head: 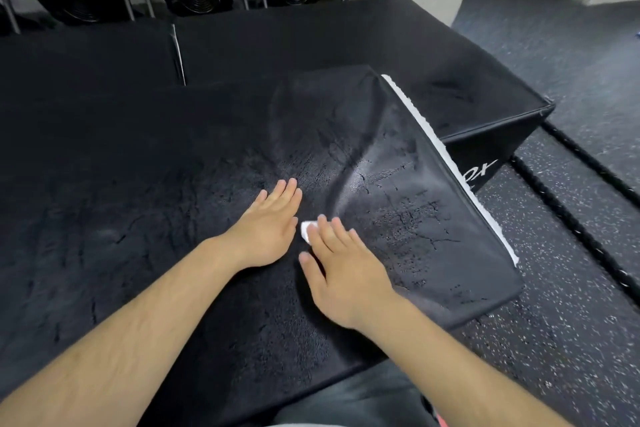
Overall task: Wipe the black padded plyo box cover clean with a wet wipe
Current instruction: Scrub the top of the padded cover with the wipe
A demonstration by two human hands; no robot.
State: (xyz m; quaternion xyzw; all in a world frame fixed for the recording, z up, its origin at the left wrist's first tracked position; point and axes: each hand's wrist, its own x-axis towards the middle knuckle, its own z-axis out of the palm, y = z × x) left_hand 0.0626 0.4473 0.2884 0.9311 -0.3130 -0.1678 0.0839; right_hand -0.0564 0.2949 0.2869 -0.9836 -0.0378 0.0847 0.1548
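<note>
I judge the wiping step to be under way. The right hand (343,274) lies with its fingers stretched out and nearly straight, pressing the white wet wipe (306,231) flat onto the black cover (398,156). It does not pinch the wipe, and only a small corner of it shows past the fingertips. The left hand (266,232) rests flat on the cover just left of the wipe, fingers straight and together, holding nothing. I take it to be bracing the material. The cover is spread over the padded box top in front of me, with its right side hanging past the box edge, where a white lining strip (460,180) shows. A long crease runs up the cover from near the wipe. The surface is cracked and flaking, with a dull sheen right of the crease that may be damp. Next I would sweep the wipe across the crease with steady pressure, keeping the left hand down so the loose cover does not bunch.
</note>
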